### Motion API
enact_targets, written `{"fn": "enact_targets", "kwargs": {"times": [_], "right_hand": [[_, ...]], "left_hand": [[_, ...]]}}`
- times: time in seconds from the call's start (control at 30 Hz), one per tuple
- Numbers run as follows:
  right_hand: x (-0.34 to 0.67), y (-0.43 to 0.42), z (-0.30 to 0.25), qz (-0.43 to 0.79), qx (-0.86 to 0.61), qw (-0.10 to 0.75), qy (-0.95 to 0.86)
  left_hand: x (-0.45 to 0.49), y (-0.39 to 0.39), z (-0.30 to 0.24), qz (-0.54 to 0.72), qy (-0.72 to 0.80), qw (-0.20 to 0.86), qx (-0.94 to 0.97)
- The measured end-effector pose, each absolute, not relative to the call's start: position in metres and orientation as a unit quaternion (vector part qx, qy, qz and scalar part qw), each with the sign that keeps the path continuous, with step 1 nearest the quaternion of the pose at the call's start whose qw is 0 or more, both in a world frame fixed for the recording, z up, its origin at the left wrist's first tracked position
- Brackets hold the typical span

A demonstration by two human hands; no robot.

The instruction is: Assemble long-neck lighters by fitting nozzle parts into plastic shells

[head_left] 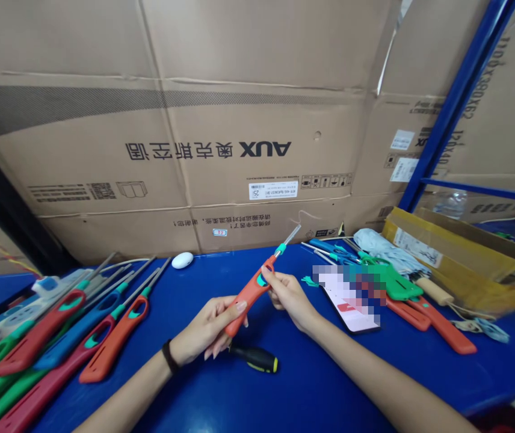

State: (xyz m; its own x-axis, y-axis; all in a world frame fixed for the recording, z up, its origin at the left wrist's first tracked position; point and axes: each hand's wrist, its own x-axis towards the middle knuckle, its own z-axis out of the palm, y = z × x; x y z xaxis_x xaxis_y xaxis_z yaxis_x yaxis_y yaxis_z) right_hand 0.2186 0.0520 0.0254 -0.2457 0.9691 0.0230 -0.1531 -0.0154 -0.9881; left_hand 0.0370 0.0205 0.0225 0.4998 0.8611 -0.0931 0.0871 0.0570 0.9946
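Both my hands hold an orange gas lighter [249, 296] above the blue table, its tip tilted up and to the right. My left hand [215, 325] is closed round the lower end of the handle. Higher up, near the green trigger, my right hand [291, 297] pinches the body between thumb and fingers. At the green collar a thin translucent tube [292, 233] sticks out, and a fine wire curls from its tip. A black and yellow screwdriver [260, 359] lies on the table beneath my hands, its left end partly hidden by my left fingers.
Several coloured lighters [104, 340] with metal barrels lie at left. At right are a phone [352, 307], more lighters [447, 328], a folded umbrella [388, 255] and a yellow-taped carton [460, 258]. A white oval object [182, 260] sits before the cardboard wall [221, 108].
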Motion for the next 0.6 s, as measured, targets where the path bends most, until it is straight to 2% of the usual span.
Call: {"fn": "enact_targets", "kwargs": {"times": [0.33, 0.6], "right_hand": [[0.2212, 0.0562, 0.0253, 0.579, -0.364, 0.476, -0.553], [0.2241, 0.0602, 0.0221, 0.63, -0.348, 0.48, -0.501]], "left_hand": [[0.0318, 0.0226, 0.0289, 0.306, 0.412, 0.568, 0.644], [0.027, 0.023, 0.0311, 0.297, 0.402, 0.535, 0.681]]}}
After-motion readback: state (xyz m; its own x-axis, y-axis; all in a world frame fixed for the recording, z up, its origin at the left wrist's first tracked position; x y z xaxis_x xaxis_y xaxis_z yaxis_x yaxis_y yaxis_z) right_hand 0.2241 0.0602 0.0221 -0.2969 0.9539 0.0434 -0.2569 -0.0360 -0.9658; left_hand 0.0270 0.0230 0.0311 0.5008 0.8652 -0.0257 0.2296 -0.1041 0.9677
